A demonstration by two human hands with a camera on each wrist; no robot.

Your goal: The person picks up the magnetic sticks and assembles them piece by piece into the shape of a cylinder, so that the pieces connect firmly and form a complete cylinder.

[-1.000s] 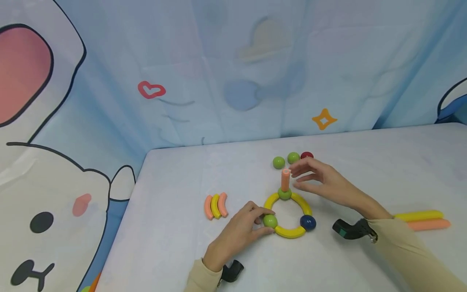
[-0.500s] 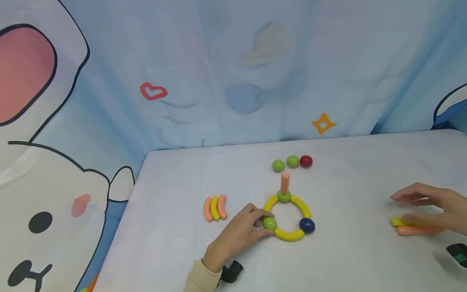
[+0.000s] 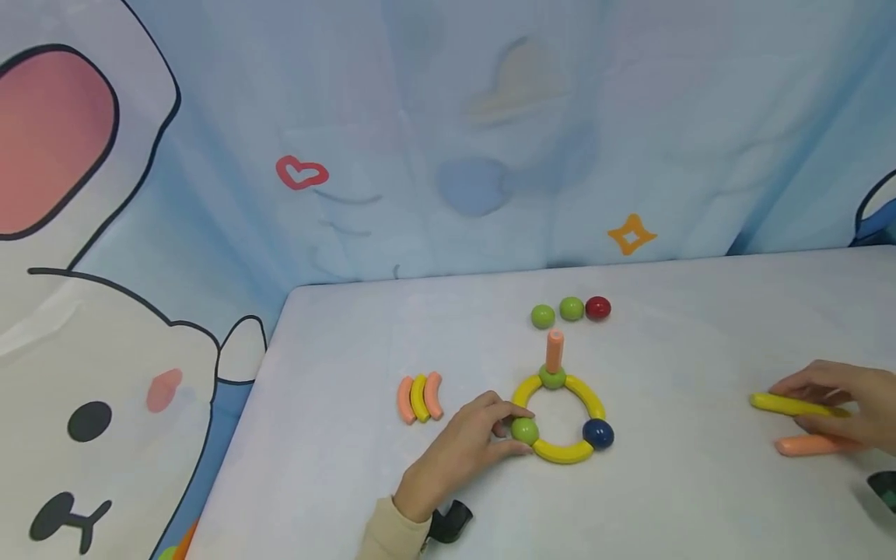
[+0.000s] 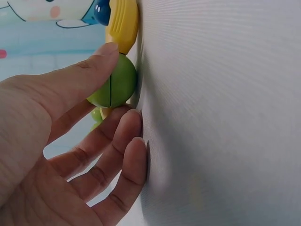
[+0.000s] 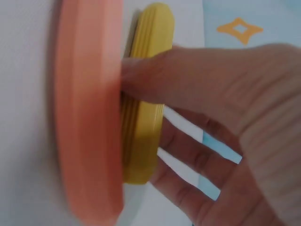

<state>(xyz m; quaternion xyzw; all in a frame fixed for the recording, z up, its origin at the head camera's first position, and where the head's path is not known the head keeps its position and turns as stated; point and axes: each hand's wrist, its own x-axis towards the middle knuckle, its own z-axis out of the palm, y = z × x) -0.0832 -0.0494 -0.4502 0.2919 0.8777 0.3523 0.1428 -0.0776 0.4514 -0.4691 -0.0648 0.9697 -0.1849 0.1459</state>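
My right fingers (image 3: pixel 805 376) are clamped on the yellow stick (image 3: pixel 775 403), near the peach stick (image 3: pixel 805 446); whether it touches the counter (image 3: pixel 672 490) I cannot tell, and a low sweep could knock its neighbour. My left fingers (image 3: pixel 502 407) pinch the left green ball (image 3: pixel 525 431) of the ring (image 3: pixel 564 453); uneven pressure there might part a joint and topple the upright peach peg (image 3: pixel 554 352).
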